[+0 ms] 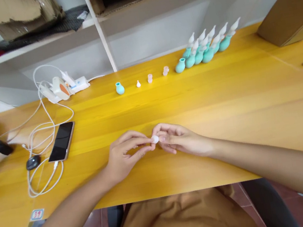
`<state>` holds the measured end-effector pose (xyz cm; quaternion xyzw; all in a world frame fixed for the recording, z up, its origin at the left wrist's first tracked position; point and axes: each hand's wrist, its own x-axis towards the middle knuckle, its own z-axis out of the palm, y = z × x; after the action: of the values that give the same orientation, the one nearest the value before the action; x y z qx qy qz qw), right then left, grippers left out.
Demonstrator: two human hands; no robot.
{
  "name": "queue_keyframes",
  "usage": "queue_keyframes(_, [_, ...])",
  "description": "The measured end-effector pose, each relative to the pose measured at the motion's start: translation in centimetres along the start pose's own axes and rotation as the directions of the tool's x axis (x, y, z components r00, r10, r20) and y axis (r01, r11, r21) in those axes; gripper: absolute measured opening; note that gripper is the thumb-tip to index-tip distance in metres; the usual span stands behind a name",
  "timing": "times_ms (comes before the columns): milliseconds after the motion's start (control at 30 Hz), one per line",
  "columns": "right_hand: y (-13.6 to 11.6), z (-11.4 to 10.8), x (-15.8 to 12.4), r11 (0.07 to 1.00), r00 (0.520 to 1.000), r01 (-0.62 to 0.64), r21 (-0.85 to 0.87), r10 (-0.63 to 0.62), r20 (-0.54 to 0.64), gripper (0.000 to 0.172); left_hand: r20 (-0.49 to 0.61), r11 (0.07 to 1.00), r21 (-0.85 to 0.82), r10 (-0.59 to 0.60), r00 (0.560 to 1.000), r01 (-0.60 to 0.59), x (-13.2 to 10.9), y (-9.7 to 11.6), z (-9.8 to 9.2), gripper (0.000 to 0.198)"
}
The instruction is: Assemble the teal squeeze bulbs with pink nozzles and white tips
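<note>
Over the front part of the yellow wooden table, my left hand (128, 150) and my right hand (179, 140) meet, fingertips pinching a small white round piece (155, 139) between them. Its exact kind cannot be told. Beyond the hands stand, in a loose row, a teal rubber bulb (119, 88), a small white tip (138, 84), a clear pinkish connector (150, 78) and a second such connector (165, 71). Farther right is another open teal bulb (180, 65). Beside it are several teal bulb aspirators (207, 54) with white pointed nozzles, grouped together.
A phone (61, 142) and looped white cables (45, 187) lie at left, with a power strip (79, 84) behind. A cardboard box (292, 12) sits back right. White shelving (100, 28) with more cartons runs along the back. A numbered label (37, 214) marks the front edge.
</note>
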<state>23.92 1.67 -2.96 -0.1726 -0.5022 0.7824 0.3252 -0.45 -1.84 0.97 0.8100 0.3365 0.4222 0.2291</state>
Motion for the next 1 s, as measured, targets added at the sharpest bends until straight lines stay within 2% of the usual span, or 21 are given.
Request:
queue_keyframes(167, [-0.09, 0.07, 0.08, 1.0, 1.0, 0.012, 0.016, -0.011, -0.02, 0.026, 0.001, 1.0, -0.01, -0.002, 1.0, 0.002, -0.11, 0.26, -0.1, 0.025])
queue_keyframes(433, [-0.07, 0.07, 0.17, 0.999, 0.999, 0.026, 0.037, -0.024, -0.048, 0.025, 0.005, 0.987, 0.137, 0.085, 0.996, -0.085, -0.29, 0.17, -0.29, 0.03])
queue_keyframes(667, [-0.15, 0.13, 0.21, 0.998, 0.998, 0.038, 0.055, -0.035, -0.058, 0.025, -0.026, 0.988, 0.133, 0.087, 0.996, -0.083, -0.35, 0.36, -0.01, 0.038])
queue_keyframes(1000, [-0.4, 0.12, 0.28, 0.996, 0.997, 0.049, 0.068, -0.045, -0.06, 0.025, 0.014, 0.987, 0.124, 0.1, 0.995, -0.101, -0.37, 0.44, -0.06, 0.048])
